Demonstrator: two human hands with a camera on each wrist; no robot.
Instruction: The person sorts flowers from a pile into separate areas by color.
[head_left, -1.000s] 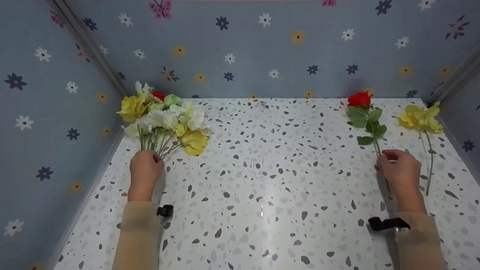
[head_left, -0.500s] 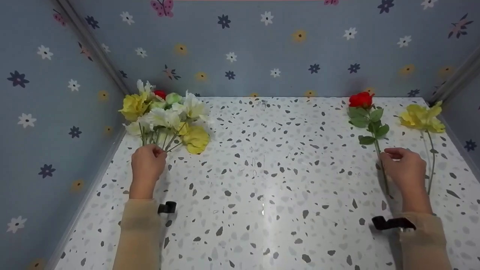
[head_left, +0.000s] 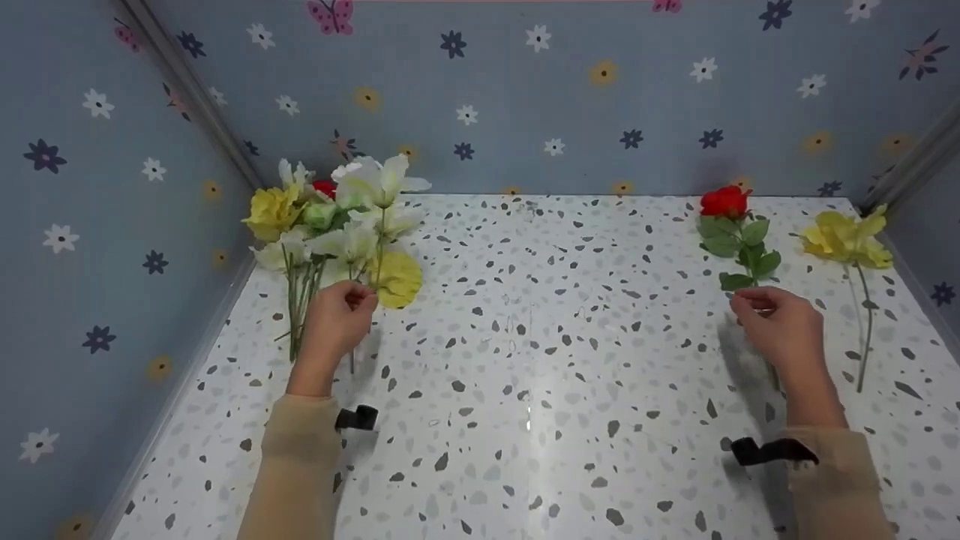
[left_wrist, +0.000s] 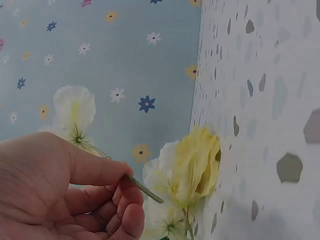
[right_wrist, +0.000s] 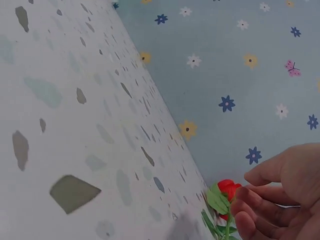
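In the head view, my left hand [head_left: 337, 315] pinches the green stem of a white flower [head_left: 382, 184] and holds it up at the right of the flower pile. The left wrist view shows the stem [left_wrist: 147, 191] between thumb and forefinger, its cut end sticking out. Beside it is a yellow flower [left_wrist: 197, 165]. Over at the right, my right hand [head_left: 784, 322] hovers above the stem of a red rose [head_left: 724, 201] lying on the table. Its thumb and fingers are apart with nothing between them; the rose [right_wrist: 228, 188] is just beyond the fingertips.
Other white blooms, a yellow flower [head_left: 274, 211], green buds and a partly hidden red flower [head_left: 324, 188] lie at the back left. Another yellow flower [head_left: 847, 238] lies right of the rose. Patterned walls [head_left: 510, 90] enclose the speckled table [head_left: 525, 360].
My left hand has moved right and lifted the white flower off the pile, leaving other stems lying on the table. My right hand has come away from the rose stem, shifting slightly up and left.
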